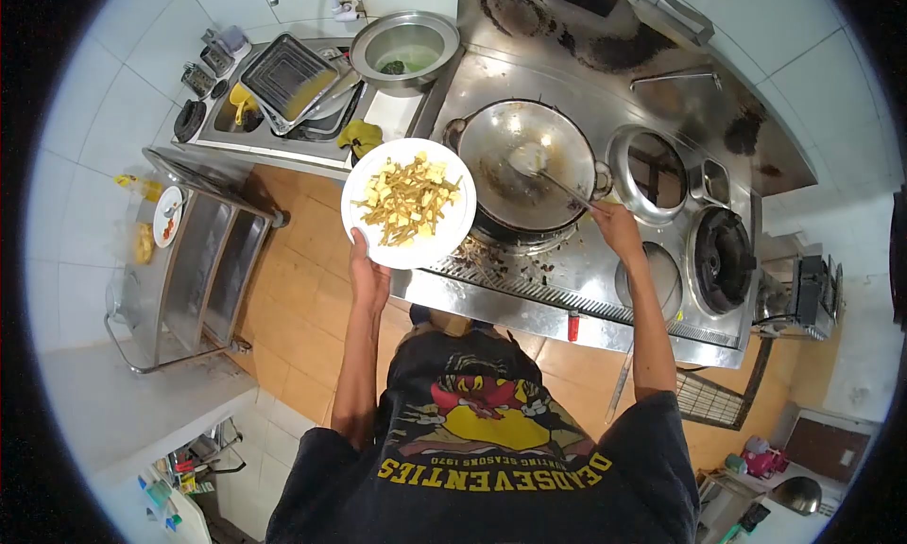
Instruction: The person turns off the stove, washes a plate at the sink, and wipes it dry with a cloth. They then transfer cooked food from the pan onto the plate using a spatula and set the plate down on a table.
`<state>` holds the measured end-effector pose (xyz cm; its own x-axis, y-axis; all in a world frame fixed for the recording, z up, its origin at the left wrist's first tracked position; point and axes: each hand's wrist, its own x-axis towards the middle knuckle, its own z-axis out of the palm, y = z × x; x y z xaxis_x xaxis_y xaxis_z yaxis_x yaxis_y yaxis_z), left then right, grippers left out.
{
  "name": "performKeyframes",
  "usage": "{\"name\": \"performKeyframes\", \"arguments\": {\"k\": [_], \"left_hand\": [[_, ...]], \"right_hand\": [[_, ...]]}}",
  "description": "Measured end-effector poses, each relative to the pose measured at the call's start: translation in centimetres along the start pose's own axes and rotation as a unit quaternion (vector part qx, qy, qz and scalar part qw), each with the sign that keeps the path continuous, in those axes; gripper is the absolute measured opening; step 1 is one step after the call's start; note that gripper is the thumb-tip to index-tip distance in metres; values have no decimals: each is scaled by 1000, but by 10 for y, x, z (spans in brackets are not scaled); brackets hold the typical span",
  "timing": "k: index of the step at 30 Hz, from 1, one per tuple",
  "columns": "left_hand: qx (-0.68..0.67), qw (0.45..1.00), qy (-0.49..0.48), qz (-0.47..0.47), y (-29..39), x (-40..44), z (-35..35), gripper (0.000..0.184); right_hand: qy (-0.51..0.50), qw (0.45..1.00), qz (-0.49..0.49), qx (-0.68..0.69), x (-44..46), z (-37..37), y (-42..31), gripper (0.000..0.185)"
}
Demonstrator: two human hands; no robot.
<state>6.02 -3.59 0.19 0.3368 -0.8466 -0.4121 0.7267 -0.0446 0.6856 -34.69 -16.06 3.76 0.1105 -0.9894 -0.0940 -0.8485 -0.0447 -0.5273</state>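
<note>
My left hand [368,277] grips the near rim of a white plate [357,224], held up left of the wok. On the plate lies a heap of cut green beans with pale yellow cubes [408,199], possibly tofu. My right hand [617,228] is closed round the handle of a metal ladle [559,184]. The ladle's bowl rests inside a two-handled wok [501,189] on the stove. Only brownish, oily residue shows in the wok. My left fingers are mostly hidden beneath the plate.
A large metal pot [406,34] with greenish water stands by the sink, next to stacked trays [288,76]. A burner [723,260] sits at the right. A red lighter [573,325] lies on the stove's front edge. A steel trolley [203,260] stands at left.
</note>
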Motion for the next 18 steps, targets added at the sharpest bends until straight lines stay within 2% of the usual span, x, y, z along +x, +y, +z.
{"name": "performKeyframes", "arguments": {"k": [3, 6, 9, 12, 15, 18], "left_hand": [[5, 1000, -7, -1, 1, -3, 2, 56], [5, 1000, 2, -6, 3, -5, 0, 56], [6, 1000, 9, -5, 4, -5, 3, 55], [9, 1000, 3, -5, 6, -6, 7, 54], [11, 1000, -5, -9, 6, -5, 8, 56], [15, 1000, -2, -18, 7, -3, 8, 56]], "right_hand": [[9, 1000, 13, 0, 0, -1, -9, 27], [-23, 999, 24, -17, -6, -30, -15, 28], [-65, 996, 63, -15, -11, -27, -2, 29], [-44, 997, 22, 59, -10, 13, 15, 29], [-19, 981, 65, 183, -4, 63, 16, 29], [6, 984, 2, 176, -7, 71, 15, 27]]}}
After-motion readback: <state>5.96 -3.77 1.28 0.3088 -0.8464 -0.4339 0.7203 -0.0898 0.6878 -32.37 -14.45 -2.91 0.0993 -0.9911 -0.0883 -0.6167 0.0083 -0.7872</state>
